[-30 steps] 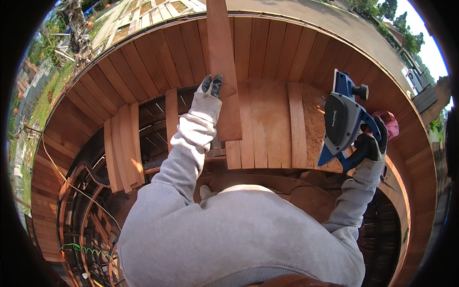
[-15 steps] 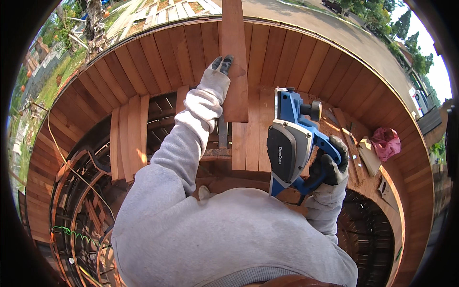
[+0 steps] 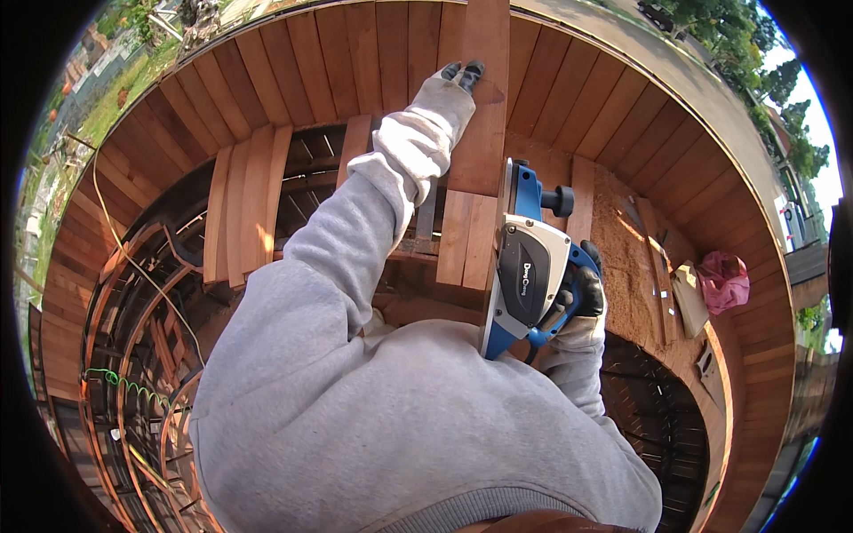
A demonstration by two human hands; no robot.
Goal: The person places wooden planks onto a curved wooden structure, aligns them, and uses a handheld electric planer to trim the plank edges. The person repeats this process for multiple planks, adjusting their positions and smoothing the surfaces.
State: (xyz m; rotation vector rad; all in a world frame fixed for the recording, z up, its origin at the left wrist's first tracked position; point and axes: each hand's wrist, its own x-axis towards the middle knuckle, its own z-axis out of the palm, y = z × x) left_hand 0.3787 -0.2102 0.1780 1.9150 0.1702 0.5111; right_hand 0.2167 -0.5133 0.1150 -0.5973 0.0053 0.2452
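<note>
My left hand (image 3: pixel 458 78), in a dark glove, grips a long reddish wooden plank (image 3: pixel 484 133) at its left side; the plank runs up past the curved rim, and my thumb is hidden. My right hand (image 3: pixel 582 289), also gloved, is closed around the handle of a blue, black and silver electric planer (image 3: pixel 529 266). The planer is turned on its side with its sole facing left, just below and right of the plank's lower end, over short boards (image 3: pixel 462 240). I cannot tell whether planer and plank touch.
A curved plank wall (image 3: pixel 346 62) surrounds me. Loose boards (image 3: pixel 240 204) lie at left over dark framing. Wood shavings (image 3: pixel 622 258), offcuts (image 3: pixel 689 302) and a pink bag (image 3: pixel 724 280) are at right. A cable (image 3: pixel 133 258) and green coiled hose (image 3: pixel 124 377) run at left.
My left hand and the plank have moved up and to the right. My right hand has brought the planer leftward from the right side to beside the plank's lower end.
</note>
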